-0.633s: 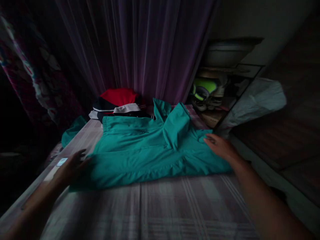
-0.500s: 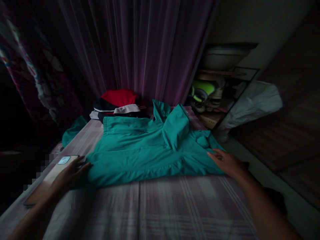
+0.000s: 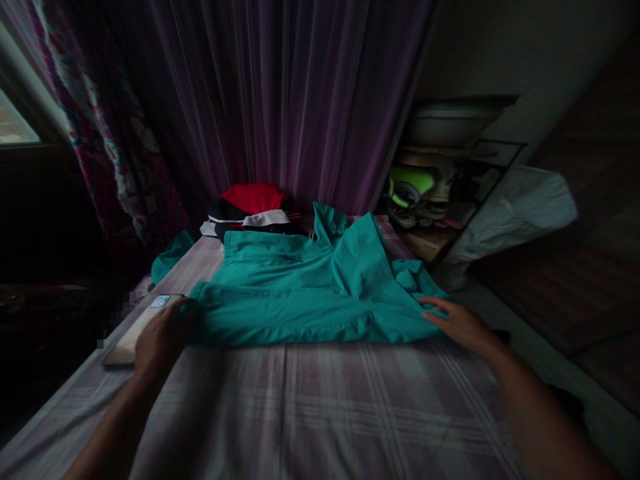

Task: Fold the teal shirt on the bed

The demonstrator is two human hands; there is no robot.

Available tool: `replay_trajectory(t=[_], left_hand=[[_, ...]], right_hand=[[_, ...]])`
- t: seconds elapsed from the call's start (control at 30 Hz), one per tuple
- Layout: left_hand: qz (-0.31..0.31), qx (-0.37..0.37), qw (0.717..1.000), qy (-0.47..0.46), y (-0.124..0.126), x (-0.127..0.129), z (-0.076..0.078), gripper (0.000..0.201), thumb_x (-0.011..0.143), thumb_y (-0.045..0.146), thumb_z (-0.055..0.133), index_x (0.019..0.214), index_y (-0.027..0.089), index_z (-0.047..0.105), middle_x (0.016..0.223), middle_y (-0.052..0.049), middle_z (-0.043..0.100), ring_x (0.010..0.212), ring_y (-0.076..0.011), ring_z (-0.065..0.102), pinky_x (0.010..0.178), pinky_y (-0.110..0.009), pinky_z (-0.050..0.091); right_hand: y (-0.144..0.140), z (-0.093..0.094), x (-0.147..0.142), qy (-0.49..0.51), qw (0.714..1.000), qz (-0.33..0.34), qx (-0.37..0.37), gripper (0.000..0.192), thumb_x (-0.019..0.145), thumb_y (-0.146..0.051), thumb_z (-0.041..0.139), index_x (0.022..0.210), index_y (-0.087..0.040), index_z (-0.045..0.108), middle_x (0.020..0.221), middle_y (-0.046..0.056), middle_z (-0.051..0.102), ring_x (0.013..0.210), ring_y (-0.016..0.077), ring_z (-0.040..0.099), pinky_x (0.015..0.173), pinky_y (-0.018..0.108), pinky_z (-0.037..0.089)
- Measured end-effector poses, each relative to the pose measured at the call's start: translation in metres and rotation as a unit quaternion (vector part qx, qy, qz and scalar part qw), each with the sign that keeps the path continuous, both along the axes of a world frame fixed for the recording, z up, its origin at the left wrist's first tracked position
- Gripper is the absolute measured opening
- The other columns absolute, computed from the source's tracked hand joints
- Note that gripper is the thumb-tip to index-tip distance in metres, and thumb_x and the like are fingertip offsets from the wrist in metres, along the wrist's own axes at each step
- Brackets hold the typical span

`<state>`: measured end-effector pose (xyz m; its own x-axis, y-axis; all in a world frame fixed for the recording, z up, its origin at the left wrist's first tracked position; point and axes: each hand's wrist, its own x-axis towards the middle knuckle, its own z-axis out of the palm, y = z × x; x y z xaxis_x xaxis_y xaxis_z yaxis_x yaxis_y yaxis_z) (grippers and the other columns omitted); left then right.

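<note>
Dim light fills the room, where a plaid sheet [image 3: 320,407] covers a flat surface. At far left, part of a window [image 3: 15,123] shows beside a patterned curtain [image 3: 127,160]. Below that curtain, a bunched piece of teal cloth [image 3: 171,259] hangs at the sheet's left edge. Next comes a phone [image 3: 127,339], lying back up on the sheet near that same edge. The left hand [image 3: 163,333] is just right of it, partly covering it from view. Its fingers are bent at the left end of the teal jacket [image 3: 285,303]; they are too dark to tell whether they grip the cloth. Behind the jacket's left part sits a pile of clothes [image 3: 265,219], red on top, in front of a purple curtain [image 3: 300,100]. The jacket lies spread across the middle of the sheet, its raised folds toward the right. At its right end is the right hand [image 3: 457,327], fingers loosely extended and thumb apart, over the cloth without a closed grip. Beyond, a rack [image 3: 500,160] holds a basin [image 3: 450,125] and shoes [image 3: 403,217], with a pale plastic bag [image 3: 530,200] at far right.
</note>
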<state>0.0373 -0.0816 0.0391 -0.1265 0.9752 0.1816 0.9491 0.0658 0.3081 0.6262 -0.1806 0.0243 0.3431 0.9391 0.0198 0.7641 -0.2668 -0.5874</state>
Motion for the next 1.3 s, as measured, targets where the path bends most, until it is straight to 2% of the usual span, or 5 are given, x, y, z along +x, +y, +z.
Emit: replay_trajectory(t=[0.37, 0.63, 0.77, 1.03, 1.3], left_hand=[[-0.059, -0.084, 0.995, 0.011, -0.013, -0.035, -0.028, 0.048, 0.086, 0.046, 0.046, 0.120, 0.024, 0.070, 0.114, -0.012, 0.074, 0.095, -0.0291, 0.072, 0.076, -0.035, 0.056], [-0.253, 0.041, 0.960, 0.116, -0.015, 0.051, -0.020, 0.046, 0.095, 0.044, 0.043, 0.130, 0.025, 0.066, 0.139, -0.010, 0.062, 0.129, -0.0302, 0.056, 0.111, -0.048, 0.040], [-0.278, -0.030, 0.950, 0.141, -0.009, 0.085, -0.042, 0.054, 0.097, 0.049, 0.042, 0.147, 0.031, 0.049, 0.157, -0.007, 0.042, 0.147, -0.0313, 0.034, 0.119, -0.056, 0.024], [-0.263, -0.053, 0.952, 0.144, 0.006, 0.066, -0.073, 0.060, 0.097, 0.055, 0.041, 0.152, 0.034, 0.037, 0.161, -0.008, 0.033, 0.148, -0.0321, 0.031, 0.117, -0.056, 0.027], [-0.276, -0.133, 0.942, 0.136, 0.019, 0.079, -0.024, 0.051, 0.096, 0.047, 0.038, 0.138, 0.028, 0.059, 0.147, -0.009, 0.055, 0.128, -0.0308, 0.058, 0.103, -0.047, 0.046]], right_hand=[[-0.035, -0.031, -0.001, -0.161, 0.985, 0.021, -0.054, 0.035, 0.075, -0.027, 0.058, 0.106, -0.027, 0.075, 0.116, 0.009, 0.074, 0.106, 0.0320, 0.069, 0.092, 0.047, 0.053], [0.008, 0.007, -0.093, -0.219, 0.960, 0.156, 0.082, 0.045, 0.094, -0.025, 0.039, 0.130, -0.021, 0.065, 0.139, 0.011, 0.062, 0.123, 0.0248, 0.060, 0.105, 0.042, 0.045], [0.028, -0.023, -0.124, -0.229, 0.958, 0.157, 0.070, 0.046, 0.096, -0.033, 0.040, 0.138, -0.025, 0.058, 0.148, 0.010, 0.054, 0.136, 0.0260, 0.048, 0.114, 0.051, 0.034], [0.029, -0.072, -0.107, -0.253, 0.963, 0.096, -0.001, 0.050, 0.096, -0.043, 0.043, 0.144, -0.032, 0.051, 0.153, 0.009, 0.048, 0.141, 0.0274, 0.042, 0.113, 0.054, 0.032], [0.031, -0.050, -0.096, -0.168, 0.976, 0.135, 0.043, 0.045, 0.095, -0.038, 0.041, 0.130, -0.023, 0.065, 0.135, 0.012, 0.064, 0.125, 0.0263, 0.059, 0.107, 0.044, 0.044]])
